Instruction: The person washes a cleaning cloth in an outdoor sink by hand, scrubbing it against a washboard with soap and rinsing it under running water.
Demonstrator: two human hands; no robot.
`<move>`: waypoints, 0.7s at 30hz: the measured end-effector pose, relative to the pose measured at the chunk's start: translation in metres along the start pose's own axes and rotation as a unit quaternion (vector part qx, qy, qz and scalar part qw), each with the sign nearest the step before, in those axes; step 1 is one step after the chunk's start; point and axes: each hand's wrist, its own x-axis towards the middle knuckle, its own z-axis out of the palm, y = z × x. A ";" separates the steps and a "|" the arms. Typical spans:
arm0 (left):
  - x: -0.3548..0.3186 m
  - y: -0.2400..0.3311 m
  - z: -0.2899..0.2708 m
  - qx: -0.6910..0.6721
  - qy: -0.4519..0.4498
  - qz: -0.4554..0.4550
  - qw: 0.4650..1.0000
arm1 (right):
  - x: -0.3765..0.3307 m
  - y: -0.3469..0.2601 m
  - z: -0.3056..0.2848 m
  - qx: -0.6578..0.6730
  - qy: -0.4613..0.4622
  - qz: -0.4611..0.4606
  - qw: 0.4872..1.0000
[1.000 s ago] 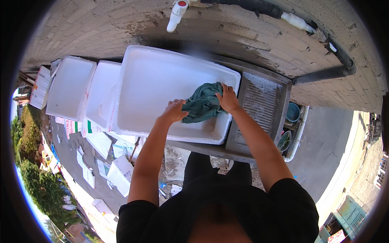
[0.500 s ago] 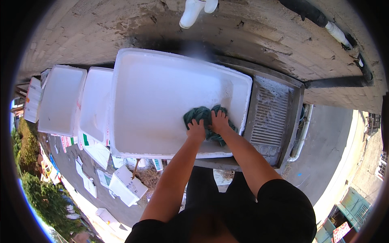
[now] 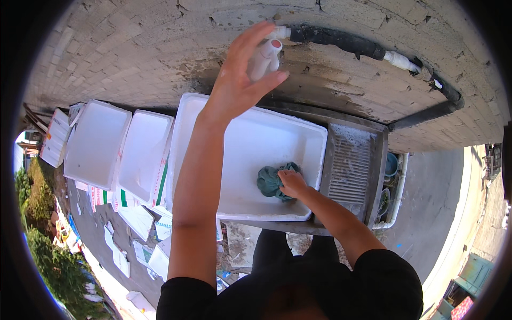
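Note:
My left hand (image 3: 234, 82) is raised to the white plastic tap (image 3: 261, 63) on the wall. Its fingers and thumb are spread on either side of the tap; contact with it is not certain. Lower down, my right hand (image 3: 292, 184) grips a bunched dark green cloth (image 3: 268, 181), which looks wet. The cloth lies in the near right part of a large white foam box (image 3: 240, 165). My left forearm hides part of that box's left side.
A grey sink with a ribbed washboard (image 3: 349, 168) and some suds adjoins the box on the right. Two more white foam boxes (image 3: 97, 144) stand to the left. Black pipe (image 3: 341, 41) runs along the brick wall. Foam scraps (image 3: 118, 256) litter the ground at left.
My left hand has let go of the cloth and risen to the tap. The right hand has closed on the cloth, which is bunched tighter. The view has shifted up toward the wall.

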 end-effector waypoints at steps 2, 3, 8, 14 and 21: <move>0.019 -0.008 -0.017 0.009 -0.186 -0.081 0.979 | -0.007 -0.011 -0.014 0.011 -0.088 0.022 0.996; 0.024 -0.007 -0.023 0.005 -0.198 -0.089 0.976 | -0.005 -0.013 -0.023 0.016 -0.127 0.033 0.991; 0.022 0.003 0.005 0.038 -0.121 -0.130 0.983 | 0.050 -0.003 -0.064 0.500 0.039 0.124 0.856; 0.013 0.009 0.025 0.172 -0.006 -0.075 0.982 | 0.109 -0.084 -0.187 0.892 0.073 0.098 0.435; -0.004 0.006 0.029 0.193 0.125 0.008 0.973 | 0.135 -0.131 -0.227 0.940 0.014 -0.130 0.315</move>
